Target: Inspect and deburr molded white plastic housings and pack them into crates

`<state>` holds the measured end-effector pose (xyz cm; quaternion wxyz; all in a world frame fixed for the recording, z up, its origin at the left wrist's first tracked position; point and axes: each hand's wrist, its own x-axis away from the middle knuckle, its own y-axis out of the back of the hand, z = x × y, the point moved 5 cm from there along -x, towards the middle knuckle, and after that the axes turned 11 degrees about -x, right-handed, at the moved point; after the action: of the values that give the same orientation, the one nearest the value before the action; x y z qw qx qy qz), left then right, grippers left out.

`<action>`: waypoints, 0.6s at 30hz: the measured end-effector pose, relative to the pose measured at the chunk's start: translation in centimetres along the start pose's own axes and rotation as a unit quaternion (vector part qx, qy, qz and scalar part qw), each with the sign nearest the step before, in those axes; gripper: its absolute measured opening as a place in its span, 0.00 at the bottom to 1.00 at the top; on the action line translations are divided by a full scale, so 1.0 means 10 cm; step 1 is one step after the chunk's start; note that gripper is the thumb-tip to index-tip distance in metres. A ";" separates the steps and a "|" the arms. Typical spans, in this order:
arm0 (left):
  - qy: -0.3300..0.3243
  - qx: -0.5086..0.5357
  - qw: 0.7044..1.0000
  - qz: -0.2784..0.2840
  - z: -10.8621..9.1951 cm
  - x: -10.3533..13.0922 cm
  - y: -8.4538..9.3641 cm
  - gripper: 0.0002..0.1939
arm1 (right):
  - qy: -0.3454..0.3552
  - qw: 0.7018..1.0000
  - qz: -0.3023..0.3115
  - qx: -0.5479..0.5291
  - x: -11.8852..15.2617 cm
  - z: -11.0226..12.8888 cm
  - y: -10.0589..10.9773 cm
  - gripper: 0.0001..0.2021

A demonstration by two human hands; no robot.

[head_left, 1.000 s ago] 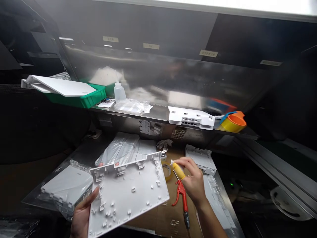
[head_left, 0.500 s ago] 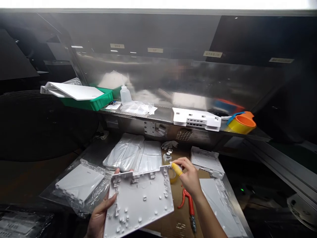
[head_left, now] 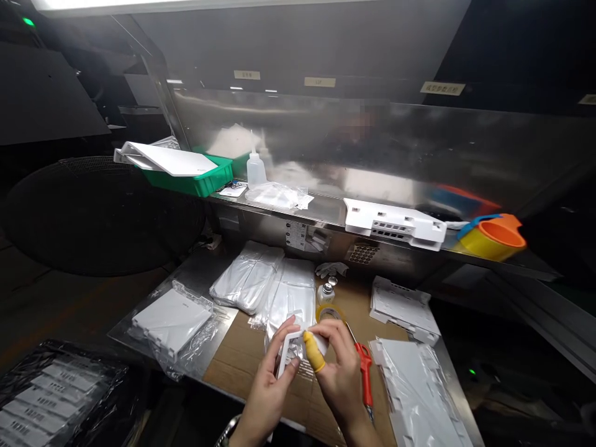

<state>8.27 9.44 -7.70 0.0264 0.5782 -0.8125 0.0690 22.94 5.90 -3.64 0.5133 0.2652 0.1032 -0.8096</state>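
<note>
My left hand [head_left: 271,379] grips the left side of a white plastic part [head_left: 289,351], which now stands edge-on between my hands, above the cardboard. My right hand [head_left: 339,366], with a yellow cover on its thumb, has its fingers on the upper right of the same part. The lower body of the part is largely hidden by the hands. Behind them lie plastic bags [head_left: 293,285] and a roll of yellow tape [head_left: 331,311]. A red-handled tool [head_left: 365,372] rests right beside my right hand.
White panels in plastic lie at left [head_left: 172,320] and right [head_left: 414,385], with another white part [head_left: 404,307] behind. A small jar [head_left: 326,292] stands near the bags. The shelf above holds a green bin [head_left: 200,184], a squeeze bottle [head_left: 255,171], a white housing [head_left: 393,225] and coloured rings [head_left: 496,239].
The white part has turned from flat-facing to edge-on between my hands. Both hands have come closer together, and the camera view has shifted left.
</note>
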 end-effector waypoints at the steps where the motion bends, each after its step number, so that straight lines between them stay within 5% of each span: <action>1: -0.005 -0.008 1.000 0.015 0.03 -0.01 0.00 0.22 | -0.010 1.000 -0.009 0.006 0.00 -0.04 0.01 0.07; 5: -0.012 -0.026 0.999 0.044 0.15 -0.05 0.06 0.23 | -0.055 0.998 -0.042 0.012 0.03 -0.13 0.09 0.05; 10: 0.005 -0.008 0.999 0.046 0.18 -0.06 0.09 0.25 | -0.074 0.997 0.004 -0.006 0.06 -0.31 -0.01 0.07; 18: 0.196 0.159 0.967 0.022 0.09 0.04 0.30 0.42 | -0.236 0.961 -0.098 0.105 0.14 -2.04 0.44 0.07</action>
<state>5.37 9.94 -8.77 0.0911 0.5323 -0.7826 0.3096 32.92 11.80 -21.07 0.4102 0.1080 -0.0809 -0.9020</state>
